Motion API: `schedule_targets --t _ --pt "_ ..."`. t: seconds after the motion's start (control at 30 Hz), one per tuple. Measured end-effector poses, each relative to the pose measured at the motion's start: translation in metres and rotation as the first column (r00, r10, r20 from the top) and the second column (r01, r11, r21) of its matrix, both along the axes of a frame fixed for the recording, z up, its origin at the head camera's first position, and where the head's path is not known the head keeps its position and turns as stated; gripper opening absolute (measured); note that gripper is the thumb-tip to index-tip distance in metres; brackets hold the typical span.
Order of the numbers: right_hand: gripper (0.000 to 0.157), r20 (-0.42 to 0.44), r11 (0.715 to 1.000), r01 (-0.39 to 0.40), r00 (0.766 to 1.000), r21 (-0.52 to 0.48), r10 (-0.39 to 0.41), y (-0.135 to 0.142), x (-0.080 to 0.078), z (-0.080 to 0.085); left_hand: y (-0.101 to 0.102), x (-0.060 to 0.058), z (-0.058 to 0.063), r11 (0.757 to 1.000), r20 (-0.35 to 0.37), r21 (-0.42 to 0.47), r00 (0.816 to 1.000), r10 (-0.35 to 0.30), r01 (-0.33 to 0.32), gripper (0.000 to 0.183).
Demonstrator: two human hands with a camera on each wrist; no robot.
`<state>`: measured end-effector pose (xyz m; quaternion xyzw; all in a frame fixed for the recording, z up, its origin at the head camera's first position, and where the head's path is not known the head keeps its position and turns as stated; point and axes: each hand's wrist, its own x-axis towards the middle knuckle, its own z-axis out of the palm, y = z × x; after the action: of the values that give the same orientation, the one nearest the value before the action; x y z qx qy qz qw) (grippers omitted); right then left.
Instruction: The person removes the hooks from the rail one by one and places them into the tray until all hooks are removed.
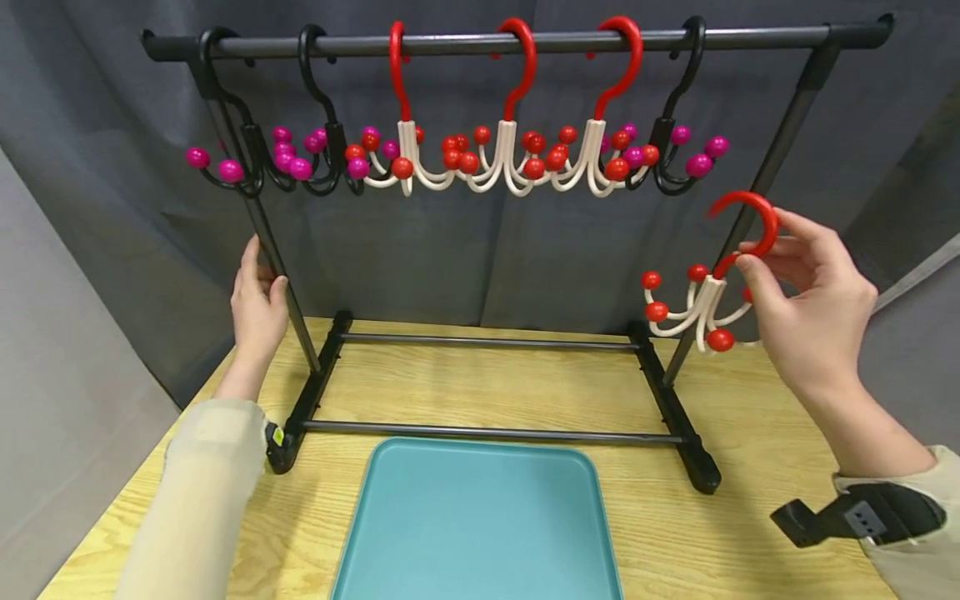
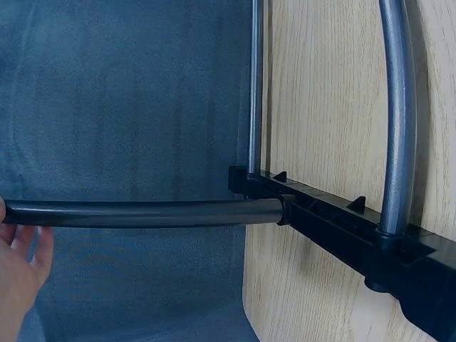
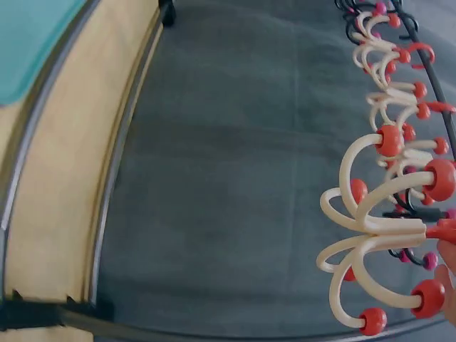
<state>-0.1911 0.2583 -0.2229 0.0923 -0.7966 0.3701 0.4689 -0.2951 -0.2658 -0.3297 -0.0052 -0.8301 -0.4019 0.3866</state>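
My right hand (image 1: 813,292) pinches the red hook of a white multi-arm hook hanger (image 1: 708,308) with red ball tips. It hangs in the air in front of the clothes rack's right post, below the top bar. In the right wrist view the hanger's curved arms (image 3: 370,231) show close up, while only a sliver of the hand is visible. My left hand (image 1: 258,304) holds the rack's left post (image 1: 272,242), thumb on the near side. The left wrist view shows its fingers (image 2: 43,249) against that post. Three similar red-hooked white hangers (image 1: 506,158) hang mid-bar.
Black hangers with magenta balls hang from the top bar (image 1: 465,43), two at the left (image 1: 335,150) and one at the right (image 1: 663,150). A teal tray (image 1: 480,517) lies on the wooden table (image 1: 757,467) before the rack's base. A dark curtain (image 1: 450,258) hangs behind.
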Motion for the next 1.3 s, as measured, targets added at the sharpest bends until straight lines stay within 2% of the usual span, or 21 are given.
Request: schedule_targets --t 0.17,0.4,0.67,0.93,1.3 --pt "0.045 0.018 0.998 -0.062 0.998 -0.014 0.062 -0.008 0.006 -0.014 0.0 0.0 -0.001 1.0 0.001 -0.001 1.0 0.006 -0.006 0.061" --pt "0.048 -0.001 0.989 -0.136 0.991 0.051 0.136 -0.018 0.01 -0.036 0.0 -0.003 0.0 1.0 -0.027 -0.026 1.0 0.003 -0.004 0.06" --pt "0.053 0.063 0.973 -0.199 0.979 0.114 0.193 -0.027 0.016 -0.057 0.001 0.0 0.002 1.0 -0.011 0.009 1.0 -0.008 0.008 0.06" --pt "0.051 0.138 0.96 -0.257 0.961 0.112 0.241 -0.033 0.019 -0.073 -0.001 0.002 0.004 0.998 0.032 0.055 0.999 0.002 -0.004 0.06" --pt "0.047 0.161 0.95 -0.292 0.948 0.11 0.273 -0.043 0.02 -0.093 0.003 -0.001 0.002 0.997 0.006 0.074 1.0 0.007 -0.008 0.061"
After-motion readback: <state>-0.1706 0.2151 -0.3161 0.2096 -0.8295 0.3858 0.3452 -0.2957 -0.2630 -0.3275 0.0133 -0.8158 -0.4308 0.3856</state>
